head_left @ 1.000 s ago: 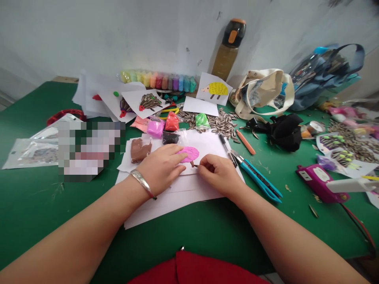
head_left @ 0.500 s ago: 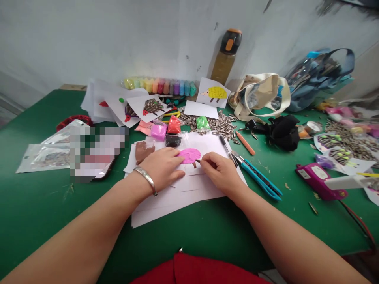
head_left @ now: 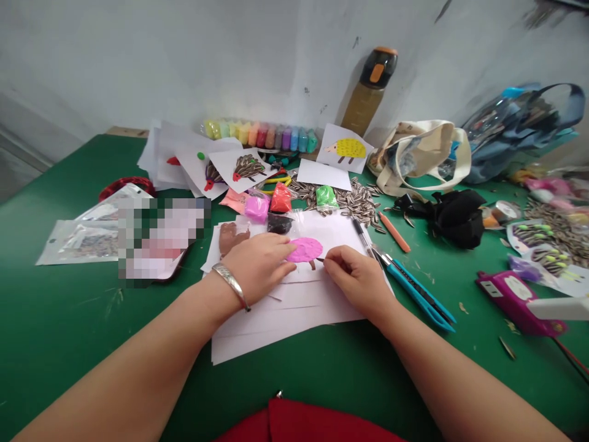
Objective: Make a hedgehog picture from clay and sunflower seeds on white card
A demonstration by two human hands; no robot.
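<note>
A flattened oval of pink clay (head_left: 304,250) lies on the top sheet of white paper (head_left: 257,331), with a short brown clay strip (head_left: 313,265) below its edge. My left hand (head_left: 258,265) rests flat on the paper, fingers stretched out, its fingertips at the oval's left edge. Just right of the oval, my right hand (head_left: 356,275) pinches a small dark sliver (head_left: 321,260) between thumb and forefinger; most of it is hidden. Partly behind my left hand sits a flattened piece of brown clay (head_left: 232,237).
Bagged clay in red (head_left: 281,197), green (head_left: 326,197) and black (head_left: 278,224) lies behind the paper, near sunflower seeds (head_left: 361,202). Right of the paper are a pen (head_left: 361,233) and blue tweezers (head_left: 421,291). A phone (head_left: 172,270) lies left; a bottle (head_left: 365,92) stands behind.
The whole view has shifted, so everything appears farther right. My left hand stays by the pink clay; my right hand still pinches the dark sliver near the oval's right edge.
</note>
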